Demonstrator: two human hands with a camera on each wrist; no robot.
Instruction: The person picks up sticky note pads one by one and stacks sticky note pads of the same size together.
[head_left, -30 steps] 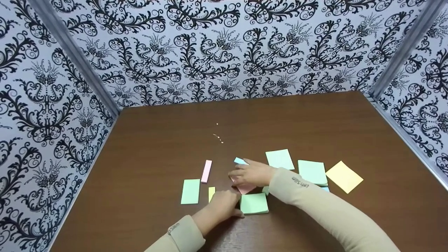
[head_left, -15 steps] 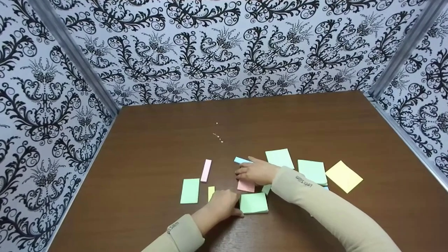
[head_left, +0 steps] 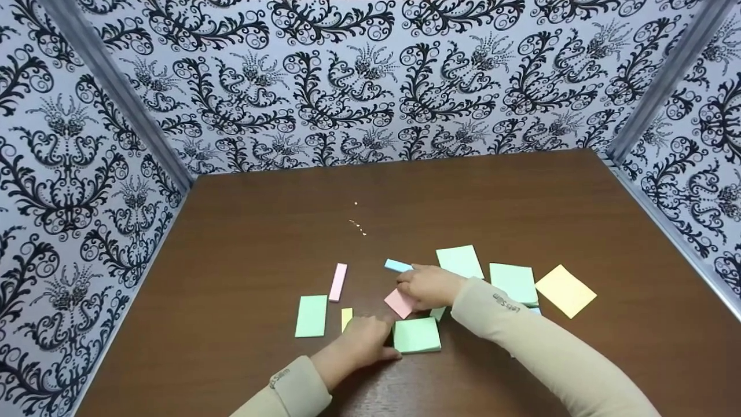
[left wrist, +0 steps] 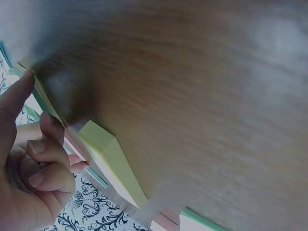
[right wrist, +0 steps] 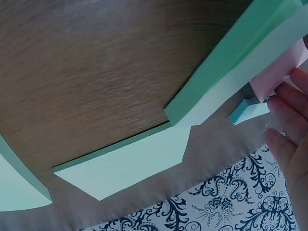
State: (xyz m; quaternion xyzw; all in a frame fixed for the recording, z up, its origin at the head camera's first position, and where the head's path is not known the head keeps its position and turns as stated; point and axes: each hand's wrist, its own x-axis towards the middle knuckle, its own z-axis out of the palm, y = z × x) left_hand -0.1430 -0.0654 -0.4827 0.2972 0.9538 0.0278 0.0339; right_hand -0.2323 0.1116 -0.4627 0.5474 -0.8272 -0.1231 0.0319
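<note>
My left hand (head_left: pixel 366 340) grips the left side of a thick green sticky note pad (head_left: pixel 417 336), thumb at its near corner; in the left wrist view the other fingers curl beside it. Just beyond that pad, my right hand (head_left: pixel 429 287) holds a pink sticky note pad (head_left: pixel 398 303) by its right side, the pad turned cornerwise. In the right wrist view, fingertips (right wrist: pixel 284 91) lie along the pink pad (right wrist: pixel 276 74). A narrow blue sticky strip pad (head_left: pixel 397 265) shows past the right fingers. Part of a smaller green pad (head_left: pixel 437 313) peeks out under the right wrist.
Left of the hands lie a green pad (head_left: pixel 311 316), a pink strip pad (head_left: pixel 338 282) and a yellow strip pad (head_left: pixel 347 318). To the right are two pale green pads (head_left: pixel 460 262) and a yellow square pad (head_left: pixel 566 291). Patterned walls (head_left: pixel 370 87) surround the brown table (head_left: pixel 260 231).
The right hand has shifted right, and the pink pad has turned in its fingers, uncovering more of the blue strip pad. The left hand stays at the green pad.
</note>
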